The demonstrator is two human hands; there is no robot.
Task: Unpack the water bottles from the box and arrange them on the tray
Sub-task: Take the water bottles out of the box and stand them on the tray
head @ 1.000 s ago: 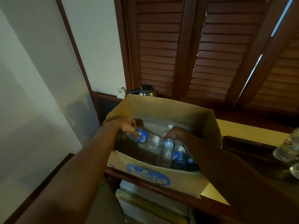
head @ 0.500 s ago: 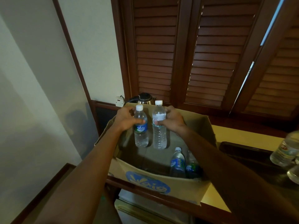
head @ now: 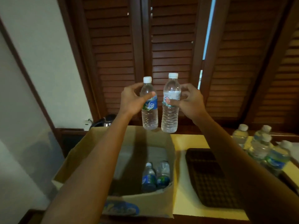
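Observation:
My left hand (head: 131,101) grips a clear water bottle with a blue label (head: 149,109), held upright above the open cardboard box (head: 145,202). My right hand (head: 189,101) grips a taller bottle with a white and red label (head: 170,109) right beside it. Both bottles hang over the box's far edge. Two more bottles (head: 155,175) stand in the box's right near corner. A dark brown woven tray (head: 208,178) lies on the yellow counter just right of the box, with nothing on the part I see.
Several water bottles (head: 262,147) stand in a cluster on the counter at the far right. A black and steel kettle (head: 106,121) sits behind the box by a wall socket. Dark louvred shutters (head: 169,46) close the back.
Both hands have lifted their bottles out of the box, from lying inside it to upright above its far edge. The view has swung right, showing the tray and the standing bottles.

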